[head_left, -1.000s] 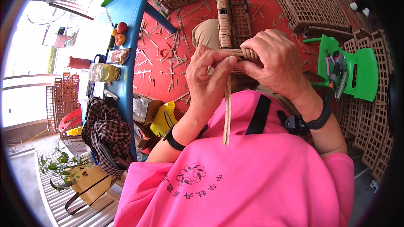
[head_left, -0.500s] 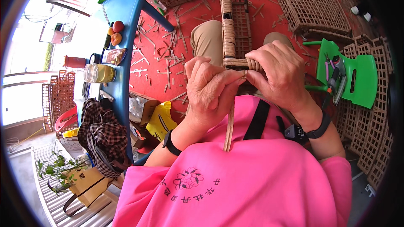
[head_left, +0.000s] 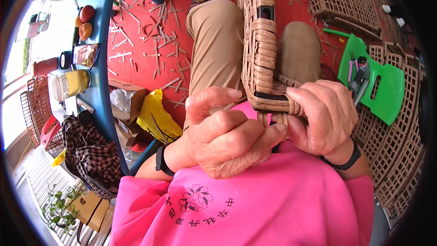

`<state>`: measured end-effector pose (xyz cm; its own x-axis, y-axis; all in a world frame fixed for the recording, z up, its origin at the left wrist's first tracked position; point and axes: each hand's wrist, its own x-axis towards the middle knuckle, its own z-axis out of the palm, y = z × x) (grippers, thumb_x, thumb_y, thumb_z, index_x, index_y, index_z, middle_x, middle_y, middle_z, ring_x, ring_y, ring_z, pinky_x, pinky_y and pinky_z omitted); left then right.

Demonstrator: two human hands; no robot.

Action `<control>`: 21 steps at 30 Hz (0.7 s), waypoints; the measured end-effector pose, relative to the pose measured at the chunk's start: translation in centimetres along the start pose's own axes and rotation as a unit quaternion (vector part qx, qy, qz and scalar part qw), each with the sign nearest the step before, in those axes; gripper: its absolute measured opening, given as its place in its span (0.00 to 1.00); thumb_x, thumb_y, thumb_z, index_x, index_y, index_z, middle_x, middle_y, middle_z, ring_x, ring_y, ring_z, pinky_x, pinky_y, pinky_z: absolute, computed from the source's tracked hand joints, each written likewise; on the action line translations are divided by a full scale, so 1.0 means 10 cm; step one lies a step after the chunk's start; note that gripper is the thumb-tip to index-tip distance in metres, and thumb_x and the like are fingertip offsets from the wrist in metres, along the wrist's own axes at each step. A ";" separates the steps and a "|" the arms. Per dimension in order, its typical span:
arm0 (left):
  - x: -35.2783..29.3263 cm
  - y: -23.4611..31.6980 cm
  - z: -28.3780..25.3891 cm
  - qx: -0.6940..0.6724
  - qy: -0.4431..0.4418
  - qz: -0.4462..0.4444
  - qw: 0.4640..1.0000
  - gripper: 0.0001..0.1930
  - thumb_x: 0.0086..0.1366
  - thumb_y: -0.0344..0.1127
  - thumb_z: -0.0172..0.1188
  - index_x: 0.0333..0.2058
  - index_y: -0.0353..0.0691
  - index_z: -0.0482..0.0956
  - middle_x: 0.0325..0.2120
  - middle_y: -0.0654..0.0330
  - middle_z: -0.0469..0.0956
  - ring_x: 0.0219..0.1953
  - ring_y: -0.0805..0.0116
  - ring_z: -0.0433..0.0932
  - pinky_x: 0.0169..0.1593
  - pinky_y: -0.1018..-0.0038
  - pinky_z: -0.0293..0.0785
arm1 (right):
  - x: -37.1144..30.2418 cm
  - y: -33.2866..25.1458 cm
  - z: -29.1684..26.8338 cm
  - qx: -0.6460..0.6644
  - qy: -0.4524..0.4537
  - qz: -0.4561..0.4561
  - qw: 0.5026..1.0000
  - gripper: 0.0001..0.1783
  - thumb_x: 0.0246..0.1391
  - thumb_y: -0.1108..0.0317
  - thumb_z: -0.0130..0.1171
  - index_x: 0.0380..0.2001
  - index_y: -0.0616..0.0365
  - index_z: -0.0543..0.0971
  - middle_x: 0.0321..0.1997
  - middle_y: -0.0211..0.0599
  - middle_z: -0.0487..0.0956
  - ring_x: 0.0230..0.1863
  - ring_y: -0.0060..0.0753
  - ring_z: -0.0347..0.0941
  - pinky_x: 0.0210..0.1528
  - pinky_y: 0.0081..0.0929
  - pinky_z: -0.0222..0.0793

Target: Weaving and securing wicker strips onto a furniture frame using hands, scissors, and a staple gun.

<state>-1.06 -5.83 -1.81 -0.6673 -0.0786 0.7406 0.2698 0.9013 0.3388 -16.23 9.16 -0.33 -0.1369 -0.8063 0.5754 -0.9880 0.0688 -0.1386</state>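
A woven rattan-look frame (head_left: 261,45) in light brown stands upright between my knees, its near corner close to my chest. Dark bare bar shows at that corner and in a gap farther up. My right hand (head_left: 323,114) is closed around the wrapped edge at the corner, thumb below and fingers on top. Just under the corner hangs a flat brown weaving strip (head_left: 281,119). My left hand (head_left: 227,132) pinches at this strip with curled fingers, its index finger raised. The strip's far end is hidden behind the hand.
At left is a blue table (head_left: 102,41) with fruit (head_left: 85,23), a glass jar (head_left: 70,84) and a checked cloth (head_left: 91,155). A yellow bag (head_left: 157,116) lies beneath. A green chair (head_left: 378,82) at right carries pliers (head_left: 353,66). Woven panels (head_left: 341,0) and strip scraps surround me.
The frame has come closer and tilted, showing its woven side. My left hand has dropped lower and turned, its index finger lifting. My right hand has moved slightly down and right.
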 end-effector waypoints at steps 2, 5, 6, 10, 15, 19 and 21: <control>0.05 -0.04 0.04 -0.032 0.012 -0.022 0.999 0.14 0.41 0.39 0.72 0.30 0.49 0.86 0.26 0.72 0.70 0.24 0.74 0.66 0.49 0.63 0.70 | 0.00 0.00 0.00 0.012 -0.009 0.003 1.000 0.17 0.59 0.55 0.61 0.32 0.59 0.81 0.27 0.34 0.76 0.27 0.34 0.75 0.26 0.25 0.70; 0.16 -0.08 0.09 -0.053 0.004 -0.070 0.996 0.15 0.36 0.39 0.75 0.28 0.52 0.87 0.23 0.73 0.67 0.23 0.76 0.66 0.51 0.61 0.68 | 0.00 0.01 -0.05 0.009 -0.025 0.012 1.000 0.18 0.59 0.53 0.60 0.32 0.60 0.81 0.27 0.34 0.77 0.27 0.34 0.75 0.26 0.25 0.70; 0.20 -0.10 0.08 -0.076 -0.008 -0.082 0.994 0.14 0.37 0.38 0.75 0.28 0.51 0.87 0.22 0.72 0.69 0.23 0.75 0.67 0.51 0.60 0.68 | 0.01 0.00 -0.08 0.026 -0.047 0.021 0.998 0.18 0.56 0.55 0.64 0.35 0.62 0.80 0.29 0.38 0.77 0.28 0.39 0.75 0.28 0.29 0.72; 0.33 -0.18 0.05 -0.115 -0.096 -0.109 0.983 0.11 0.43 0.33 0.73 0.28 0.43 0.85 0.23 0.66 0.77 0.25 0.69 0.71 0.50 0.59 0.68 | 0.02 0.01 -0.08 0.035 -0.052 0.023 0.998 0.20 0.51 0.57 0.70 0.37 0.63 0.79 0.30 0.41 0.78 0.29 0.43 0.75 0.30 0.33 0.74; 0.46 -0.19 0.00 -0.196 -0.149 -0.183 0.952 0.07 0.51 0.27 0.70 0.29 0.36 0.84 0.23 0.62 0.77 0.27 0.67 0.72 0.36 0.72 0.68 | -0.03 0.00 -0.05 0.059 0.003 0.026 0.998 0.21 0.44 0.59 0.75 0.35 0.63 0.79 0.29 0.40 0.78 0.28 0.43 0.75 0.29 0.32 0.72; 0.50 -0.11 -0.01 -0.220 -0.157 -0.254 0.929 0.04 0.55 0.26 0.67 0.30 0.34 0.84 0.23 0.63 0.74 0.26 0.76 0.72 0.31 0.77 0.66 | -0.01 -0.04 -0.12 0.088 -0.018 0.048 0.995 0.19 0.48 0.62 0.71 0.37 0.64 0.79 0.33 0.42 0.78 0.31 0.44 0.75 0.34 0.32 0.71; 0.49 -0.07 -0.01 -0.219 -0.155 -0.270 0.925 0.04 0.55 0.27 0.67 0.30 0.34 0.84 0.23 0.64 0.74 0.26 0.76 0.72 0.31 0.78 0.66 | 0.02 -0.01 -0.16 0.114 0.015 0.047 0.992 0.17 0.47 0.63 0.71 0.35 0.62 0.79 0.32 0.40 0.79 0.31 0.42 0.75 0.34 0.33 0.72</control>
<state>-4.46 -6.92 1.59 -0.9357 -0.2792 0.2155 0.0488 0.5026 0.8631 -16.24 9.93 1.12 -0.2327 -0.7847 0.5745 -0.9293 0.0052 -0.3693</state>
